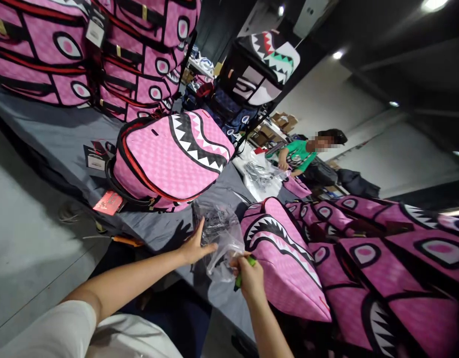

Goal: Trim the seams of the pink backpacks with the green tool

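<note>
A clear plastic bag (224, 233) with something dark inside lies at the near edge of the table. My left hand (196, 247) is at its left side, thumb and fingers apart, touching the plastic. In my closed right hand (250, 273) is a slim green tool (239, 281); its working end is hidden, so its kind is unclear. The fingertips of that hand also meet the bag's right edge. A pink backpack (165, 159) with a shark-mouth print lies beyond my left hand, tags hanging from it. Another pink backpack (277, 258) stands just right of the bag.
Pink bags (136, 64) are stacked at the back left, and rows of pink bags (367, 253) fill the right. A black bag (251, 74) sits atop dark blue ones. A co-worker in a green shirt (298, 151) handles something pink. An orange-handled tool (128, 241) lies by the table's edge.
</note>
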Demonstrator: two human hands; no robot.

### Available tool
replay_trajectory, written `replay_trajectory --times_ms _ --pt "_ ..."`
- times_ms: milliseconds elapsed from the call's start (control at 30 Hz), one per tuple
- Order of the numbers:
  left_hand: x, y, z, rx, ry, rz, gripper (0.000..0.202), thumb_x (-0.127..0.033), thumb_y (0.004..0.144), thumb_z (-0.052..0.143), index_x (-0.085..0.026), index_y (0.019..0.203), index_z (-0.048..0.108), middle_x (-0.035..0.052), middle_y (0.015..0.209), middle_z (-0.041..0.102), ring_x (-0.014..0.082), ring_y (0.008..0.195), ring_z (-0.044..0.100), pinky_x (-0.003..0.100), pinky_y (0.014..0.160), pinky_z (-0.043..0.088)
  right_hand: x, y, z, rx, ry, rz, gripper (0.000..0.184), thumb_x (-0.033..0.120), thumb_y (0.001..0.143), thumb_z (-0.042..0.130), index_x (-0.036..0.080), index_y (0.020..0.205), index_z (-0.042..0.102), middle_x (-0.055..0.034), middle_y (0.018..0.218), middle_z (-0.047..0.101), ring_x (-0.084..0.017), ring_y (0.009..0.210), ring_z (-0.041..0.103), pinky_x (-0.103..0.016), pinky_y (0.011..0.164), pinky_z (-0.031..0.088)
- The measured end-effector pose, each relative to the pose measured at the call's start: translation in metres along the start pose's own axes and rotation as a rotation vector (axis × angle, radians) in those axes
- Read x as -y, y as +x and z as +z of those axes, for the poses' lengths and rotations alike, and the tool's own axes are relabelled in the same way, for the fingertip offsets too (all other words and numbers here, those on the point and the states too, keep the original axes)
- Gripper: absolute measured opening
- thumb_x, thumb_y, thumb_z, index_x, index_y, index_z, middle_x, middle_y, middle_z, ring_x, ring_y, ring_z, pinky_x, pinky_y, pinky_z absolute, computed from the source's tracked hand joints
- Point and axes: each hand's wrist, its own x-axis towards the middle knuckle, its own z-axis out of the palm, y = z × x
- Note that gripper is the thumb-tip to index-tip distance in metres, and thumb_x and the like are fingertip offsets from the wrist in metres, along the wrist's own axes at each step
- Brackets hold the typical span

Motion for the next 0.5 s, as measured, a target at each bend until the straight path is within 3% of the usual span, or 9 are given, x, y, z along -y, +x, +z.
replay_trajectory --times_ms 67,133,200,267,367,500 --pt "-0.011 0.007 0.014 0.048 0.076 0.026 0.121 -0.051 0.082 0.075 -0.02 0.163 -0.01 0.0245 0.169 -0.008 0.0382 0.158 0.007 0.058 0.123 0.027 -0.02 -0.006 0.003 0.002 -0.125 -0.045 0.044 0.036 0.061 0.063 0.015 0.099 0.067 -0.01 0.083 0.074 -0.025 0.064 0.068 -0.03 0.046 0.047" --pt "-0.015 0.013 0.022 0.106 0.173 0.075 0.124 -0.044 0.072 0.084 -0.025 0.164 0.002 0.0171 0.168 -0.019 0.0404 0.157 -0.009 0.063 0.126 0.014 -0.034 -0.008 0.004 -0.004 -0.34 -0.219 0.058 0.035 0.066 0.059 0.017 0.121 0.066 -0.0156 0.117 0.071 -0.031 0.098 0.07 -0.038 0.068 0.057" --pt "-0.013 0.021 0.026 0.159 0.274 0.117 0.11 -0.03 0.073 0.082 -0.029 0.162 0.017 0.0131 0.172 -0.006 0.039 0.158 -0.005 0.067 0.125 0.006 -0.047 -0.008 0.01 0.05 -0.592 -0.357 0.061 0.029 0.072 0.053 0.018 0.131 0.062 -0.016 0.137 0.062 -0.032 0.121 0.063 -0.043 0.091 0.056" --pt "-0.005 0.034 0.024 0.183 0.367 0.145 0.09 -0.019 0.08 0.072 -0.026 0.159 0.029 0.013 0.171 0.012 0.0348 0.159 0.004 0.069 0.124 0.001 -0.057 -0.006 0.024 0.152 -0.822 -0.343 0.058 0.021 0.073 0.051 0.019 0.129 0.065 -0.0154 0.136 0.063 -0.032 0.121 0.063 -0.044 0.098 0.053" --pt "0.005 0.068 0.012 0.179 0.472 0.173 0.07 -0.014 0.086 0.06 -0.02 0.153 0.042 0.0145 0.167 0.027 0.0314 0.158 0.016 0.067 0.126 0.004 -0.06 0.009 0.059 0.205 -1.031 -0.285 0.05 0.012 0.073 0.054 0.02 0.12 0.071 -0.017 0.126 0.066 -0.036 0.114 0.066 -0.044 0.092 0.054" --pt "0.002 0.116 -0.013 0.069 0.572 0.135 0.063 -0.012 0.089 0.052 -0.015 0.151 0.044 0.0186 0.165 0.031 0.0378 0.157 0.018 0.071 0.123 0.012 -0.037 0.065 0.105 0.191 -1.044 -0.279 0.035 0.021 0.088 0.054 0.018 0.118 0.072 -0.0198 0.11 0.066 -0.035 0.098 0.069 -0.043 0.076 0.054"
